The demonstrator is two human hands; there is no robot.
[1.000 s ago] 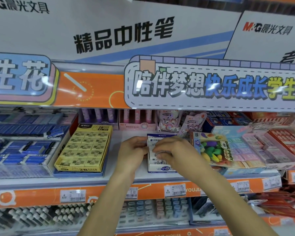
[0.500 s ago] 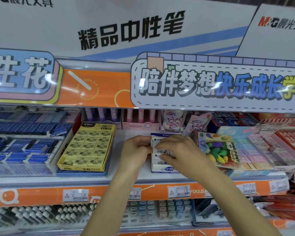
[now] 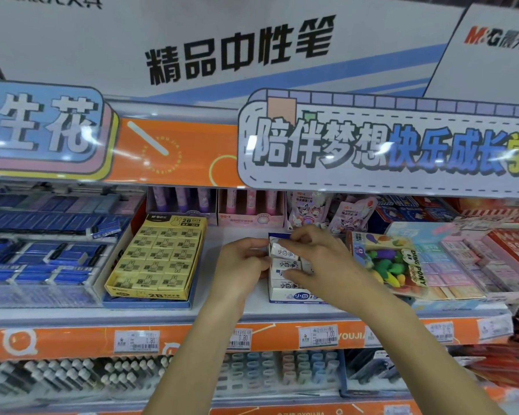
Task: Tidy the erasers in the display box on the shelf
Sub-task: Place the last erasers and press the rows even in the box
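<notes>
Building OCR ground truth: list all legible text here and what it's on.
"精品中性笔": top white sign
"M&G": right sign
"生花": blue sign
"陪伴梦想快乐成长学": header
"2B": yellow box
"DING PONY": fruit box
"小白净": eraser box
"0.80", "1.00": price tags
Other tags: blurred.

Stationery stock and signs around the shelf

A yellow box of 2B erasers (image 3: 159,259) sits left of centre, beside trays of blue-wrapped items (image 3: 42,253). At the back stand purple tubes (image 3: 182,200) and pink tubes (image 3: 250,205), with cartoon-printed packets (image 3: 330,211) to their right. A box of colourful fruit-shaped pieces (image 3: 390,265) tilts forward, next to what look like pastel blocks (image 3: 450,265), though they are blurred. Price tags (image 3: 318,336) line the orange shelf strip (image 3: 72,342), and capped pens (image 3: 72,375) fill the tier below.
</notes>
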